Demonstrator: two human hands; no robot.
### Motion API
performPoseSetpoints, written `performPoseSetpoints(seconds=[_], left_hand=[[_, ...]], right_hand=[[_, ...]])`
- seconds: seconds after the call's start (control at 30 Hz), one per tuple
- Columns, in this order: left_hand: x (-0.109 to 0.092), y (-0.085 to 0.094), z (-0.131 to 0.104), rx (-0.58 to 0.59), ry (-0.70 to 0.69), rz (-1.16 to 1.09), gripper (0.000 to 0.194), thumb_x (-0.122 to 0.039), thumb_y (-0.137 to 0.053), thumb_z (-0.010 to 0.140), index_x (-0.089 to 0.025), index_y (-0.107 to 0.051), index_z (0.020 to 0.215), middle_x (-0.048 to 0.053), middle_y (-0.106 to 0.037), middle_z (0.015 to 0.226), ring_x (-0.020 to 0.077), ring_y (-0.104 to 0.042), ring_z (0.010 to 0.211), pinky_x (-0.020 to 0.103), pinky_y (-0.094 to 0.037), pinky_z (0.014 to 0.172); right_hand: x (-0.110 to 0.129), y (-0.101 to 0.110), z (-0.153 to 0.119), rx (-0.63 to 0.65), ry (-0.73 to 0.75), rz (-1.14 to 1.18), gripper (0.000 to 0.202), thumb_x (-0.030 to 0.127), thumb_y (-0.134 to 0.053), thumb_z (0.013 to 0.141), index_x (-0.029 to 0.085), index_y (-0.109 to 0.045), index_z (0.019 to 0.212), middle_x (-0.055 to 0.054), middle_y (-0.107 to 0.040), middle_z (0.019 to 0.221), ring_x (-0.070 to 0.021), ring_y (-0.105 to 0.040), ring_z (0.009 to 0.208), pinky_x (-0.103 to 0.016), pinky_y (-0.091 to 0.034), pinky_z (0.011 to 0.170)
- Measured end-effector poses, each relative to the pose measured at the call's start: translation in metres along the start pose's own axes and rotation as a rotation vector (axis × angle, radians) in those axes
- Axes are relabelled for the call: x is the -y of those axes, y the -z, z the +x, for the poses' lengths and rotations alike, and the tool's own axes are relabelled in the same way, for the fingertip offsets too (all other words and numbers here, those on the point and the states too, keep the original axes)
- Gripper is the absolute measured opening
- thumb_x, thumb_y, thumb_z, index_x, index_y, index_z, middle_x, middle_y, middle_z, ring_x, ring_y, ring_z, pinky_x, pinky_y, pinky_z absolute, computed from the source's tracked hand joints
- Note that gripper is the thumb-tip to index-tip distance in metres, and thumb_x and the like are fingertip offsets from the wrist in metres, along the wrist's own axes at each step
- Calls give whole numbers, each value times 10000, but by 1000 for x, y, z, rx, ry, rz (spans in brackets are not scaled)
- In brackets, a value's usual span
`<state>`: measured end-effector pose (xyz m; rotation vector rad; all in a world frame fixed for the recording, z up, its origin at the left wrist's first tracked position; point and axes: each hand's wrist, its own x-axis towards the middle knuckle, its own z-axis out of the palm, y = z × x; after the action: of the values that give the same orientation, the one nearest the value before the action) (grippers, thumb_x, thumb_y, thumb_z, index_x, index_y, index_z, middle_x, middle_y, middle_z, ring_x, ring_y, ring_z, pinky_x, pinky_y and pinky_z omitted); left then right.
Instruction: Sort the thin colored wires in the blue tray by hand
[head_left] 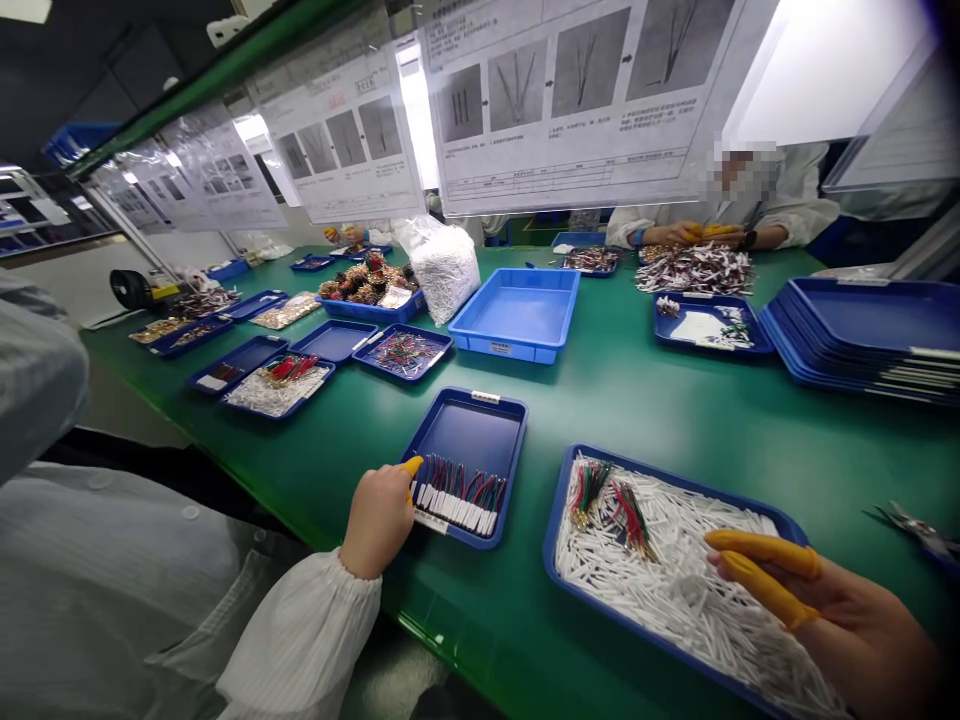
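Note:
My left hand, a yellow finger cot showing, is closed on the left front side of a small blue tray. Inside it lies a row of white sleeves with red, green and dark wires. My right hand hovers over a larger blue tray filled with loose white tubes. Yellow cots cover its thumb and forefinger, whose tips come close together. Whatever lies between them cannot be made out. Two bundles of red and green wires with gold-coloured ends rest on the tubes.
An empty-looking blue bin stands behind, beside a bag of white pieces. Stacked blue trays and pliers are at right. Parts trays line the left. Co-workers sit at left and across the green table.

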<state>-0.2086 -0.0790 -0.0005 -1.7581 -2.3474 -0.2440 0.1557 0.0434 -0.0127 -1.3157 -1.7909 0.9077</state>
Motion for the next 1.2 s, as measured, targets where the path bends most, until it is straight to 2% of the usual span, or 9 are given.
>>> performPoseSetpoints(seconds=[0.2, 0.27, 0.4, 0.57, 0.7, 0.83, 0.9, 1.03, 1.2], left_hand=[[-2, -5, 1, 2, -97, -69, 331, -3, -340, 665, -148, -589, 828, 70, -631, 695, 208, -600, 669, 284, -463, 576], [-1, -6, 2, -17, -94, -112, 277, -21, -330, 674, -181, -555, 695, 51, -618, 650, 190, -596, 614, 257, -461, 517], [4, -7, 4, -30, -68, -141, 247, -78, -329, 719, -200, -472, 559, 37, -593, 577, 167, -567, 491, 236, -439, 413], [-4, -3, 12, -148, -161, -286, 230, -179, -369, 787, -153, -589, 850, 99, -666, 825, 216, -639, 706, 284, -524, 543], [-42, 8, 21, -196, -401, -466, 303, -108, -384, 760, -153, -576, 991, 101, -671, 909, 218, -627, 840, 339, -525, 735], [-94, 24, 21, -72, -613, -629, 407, -14, -389, 672, -134, -579, 1011, 114, -669, 912, 230, -605, 856, 388, -495, 775], [-117, 28, 19, 29, -661, -710, 388, -5, -396, 673, -130, -591, 984, 115, -665, 898, 222, -598, 796, 374, -500, 717], [-150, 25, 18, 154, -662, -747, 237, -67, -436, 761, -160, -613, 888, 97, -653, 897, 222, -578, 791, 371, -478, 709], [-180, 12, 24, 191, -553, -755, 168, -205, -531, 785, -154, -611, 924, 88, -651, 864, 228, -573, 806, 365, -460, 732]], right_hand=[[24, -2, 10, 283, 42, -123, 228, 326, -579, 689, 227, -690, 862, -77, -706, 903, -274, -638, 855, -385, -533, 728], [30, -10, 12, 321, 84, -166, 232, 292, -558, 732, 211, -659, 925, -86, -687, 944, -264, -622, 878, -392, -516, 752], [38, -28, 16, 311, 133, -363, 177, 182, -519, 742, 211, -621, 884, -78, -660, 792, -240, -617, 719, -356, -506, 609], [46, -47, 23, 273, 102, -509, 92, 149, -599, 666, 204, -536, 704, -34, -561, 640, -192, -512, 548, -296, -400, 476], [41, -50, 28, 261, 44, -471, 153, 67, -554, 657, 204, -487, 646, -3, -509, 578, -155, -464, 491, -259, -351, 435], [34, -41, 29, 255, 23, -374, 185, 32, -510, 666, 192, -507, 760, 7, -520, 601, -147, -491, 523, -258, -394, 473], [32, -33, 29, 249, 31, -327, 191, 62, -506, 692, 184, -500, 839, 6, -527, 628, -149, -514, 561, -267, -419, 507], [30, -19, 28, 202, -48, 57, 244, 156, -512, 733, 165, -443, 967, 21, -490, 660, -129, -504, 564, -271, -426, 520], [28, -15, 19, 177, -180, 560, 415, 224, -613, 687, 177, -421, 1052, 44, -483, 668, -103, -482, 548, -254, -402, 509]])
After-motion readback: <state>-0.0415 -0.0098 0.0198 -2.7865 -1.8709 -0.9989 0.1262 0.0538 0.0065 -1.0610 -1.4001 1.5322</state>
